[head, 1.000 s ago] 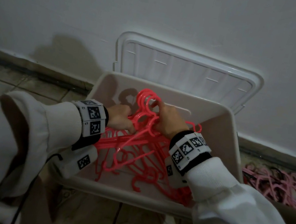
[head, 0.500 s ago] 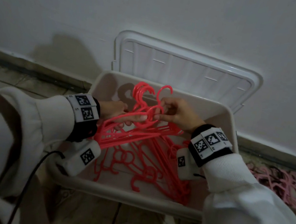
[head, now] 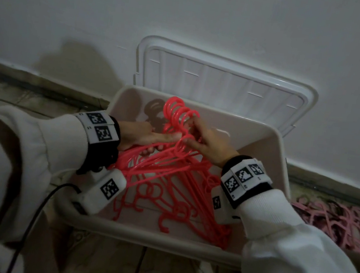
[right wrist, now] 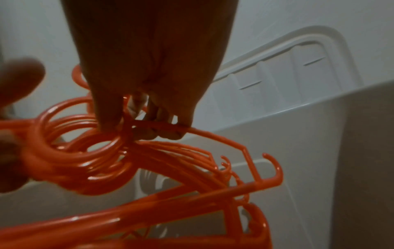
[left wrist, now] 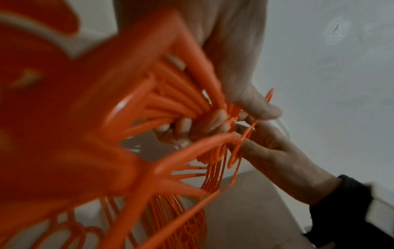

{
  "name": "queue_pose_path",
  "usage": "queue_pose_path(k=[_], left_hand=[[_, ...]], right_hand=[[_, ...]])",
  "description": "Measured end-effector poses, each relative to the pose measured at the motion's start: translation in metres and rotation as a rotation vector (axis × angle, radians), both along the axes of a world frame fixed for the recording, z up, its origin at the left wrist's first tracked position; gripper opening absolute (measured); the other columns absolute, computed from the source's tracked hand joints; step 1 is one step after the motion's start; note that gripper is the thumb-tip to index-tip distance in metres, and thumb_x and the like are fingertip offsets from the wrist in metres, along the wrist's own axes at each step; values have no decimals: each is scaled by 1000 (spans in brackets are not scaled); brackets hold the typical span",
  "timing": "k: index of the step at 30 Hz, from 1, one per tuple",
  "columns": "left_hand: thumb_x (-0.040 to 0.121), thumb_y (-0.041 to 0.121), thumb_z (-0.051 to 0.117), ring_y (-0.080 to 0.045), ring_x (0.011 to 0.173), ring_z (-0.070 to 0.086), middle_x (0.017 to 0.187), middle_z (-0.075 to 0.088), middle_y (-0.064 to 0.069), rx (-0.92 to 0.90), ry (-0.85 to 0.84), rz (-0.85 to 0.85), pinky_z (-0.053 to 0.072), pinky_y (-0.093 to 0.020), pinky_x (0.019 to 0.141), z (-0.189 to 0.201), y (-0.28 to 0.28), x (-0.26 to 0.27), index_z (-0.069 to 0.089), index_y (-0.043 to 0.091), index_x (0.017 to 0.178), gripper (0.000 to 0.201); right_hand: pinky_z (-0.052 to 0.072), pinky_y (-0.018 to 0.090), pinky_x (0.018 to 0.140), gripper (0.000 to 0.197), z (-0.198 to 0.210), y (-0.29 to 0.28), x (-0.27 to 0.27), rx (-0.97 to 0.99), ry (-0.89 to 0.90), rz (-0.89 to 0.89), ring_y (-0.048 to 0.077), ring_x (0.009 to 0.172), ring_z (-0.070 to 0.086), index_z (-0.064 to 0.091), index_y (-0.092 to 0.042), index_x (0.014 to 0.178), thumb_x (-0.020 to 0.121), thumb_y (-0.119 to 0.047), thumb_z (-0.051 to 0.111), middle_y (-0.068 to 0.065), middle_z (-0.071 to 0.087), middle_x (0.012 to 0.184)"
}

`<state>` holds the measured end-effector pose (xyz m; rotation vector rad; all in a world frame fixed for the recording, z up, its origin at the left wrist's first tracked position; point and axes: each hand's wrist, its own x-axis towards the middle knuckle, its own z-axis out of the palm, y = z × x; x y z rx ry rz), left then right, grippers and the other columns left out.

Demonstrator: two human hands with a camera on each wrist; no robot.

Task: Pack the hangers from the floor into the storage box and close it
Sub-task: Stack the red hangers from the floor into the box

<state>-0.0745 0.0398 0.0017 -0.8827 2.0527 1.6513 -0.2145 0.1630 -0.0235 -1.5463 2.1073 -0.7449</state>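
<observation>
Over the open storage box (head: 273, 151), both hands meet at the bundle of red hangers (head: 169, 170). The left hand (head: 143, 137) lies palm-up beneath, fingers curled around the necks; the right hand (head: 211, 143) pinches the hooks just beyond its fingertips.

There is one storage box (head: 180, 246) in the middle of the frame and one white lid (head: 225, 84) above it. Two hands, the left hand (head: 143, 136) and the right hand (head: 210, 144), are there. The red hangers (head: 168, 172) are tangled, maybe a dozen. One heap of pink hangers (head: 330, 221) lies at the right edge.
</observation>
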Motion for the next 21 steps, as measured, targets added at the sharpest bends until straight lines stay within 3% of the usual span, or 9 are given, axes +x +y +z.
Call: queue_pose_path(k=[2, 4, 7, 11, 13, 16, 21], left_hand=[[75, 21, 73, -20, 57, 57, 67, 64, -10, -13, -20, -60, 50, -27, 62, 4, 2, 2, 64, 4, 78, 19], [60, 5, 78, -30, 74, 64, 87, 69, -19, -109, -64, -77, 55, -39, 77, 4, 0, 4, 67, -3, 91, 34], [44, 17, 67, -37, 90, 67, 96, 71, -20, -210, -64, -78, 54, -50, 85, 5, -2, 5, 67, -2, 96, 56], [46, 22, 64, -34, 92, 67, 97, 71, -16, -236, -28, -107, 54, -46, 87, 8, -1, 4, 67, 2, 99, 56], [49, 24, 62, -32, 93, 67, 99, 71, -15, -266, -21, -139, 54, -45, 88, 8, -2, 4, 66, 2, 101, 56], [51, 28, 60, -29, 95, 66, 102, 70, -13, -325, -20, -224, 52, -45, 90, 10, -2, 3, 64, 2, 104, 59], [51, 27, 60, -28, 97, 65, 105, 68, -12, -360, 25, -218, 51, -44, 91, 12, 0, 2, 61, 3, 106, 60]], right_hand=[[33, 4, 65, 35, -5, -2, 4, -31, -85, -15, 18, 78, 47, 46, 2, 118, 87, -6, 60, 3, 53, 85], [36, 10, 64, 23, -8, -4, 4, -59, -186, -30, 10, 67, 46, 49, -7, 101, 83, -2, 63, -7, 47, 75], [41, 13, 70, 32, -9, -2, 0, -45, -168, -43, -1, 68, 48, 50, -9, 95, 72, 2, 70, -1, 50, 80], [35, 28, 96, 75, -7, 4, -3, 57, 82, -34, 18, 108, 44, 46, -8, 120, 56, -35, 74, 5, 47, 114], [28, 33, 97, 72, -7, 3, -3, 114, 309, -39, 24, 120, 39, 39, -8, 129, 67, -27, 71, 8, 43, 125], [27, 36, 96, 66, -9, 1, 0, 118, 560, -84, 27, 121, 37, 38, -6, 128, 72, -22, 67, 10, 41, 128], [39, 48, 95, 69, -19, 1, 2, 45, 568, -148, 35, 107, 54, 51, 2, 119, 59, -20, 78, 19, 55, 114]])
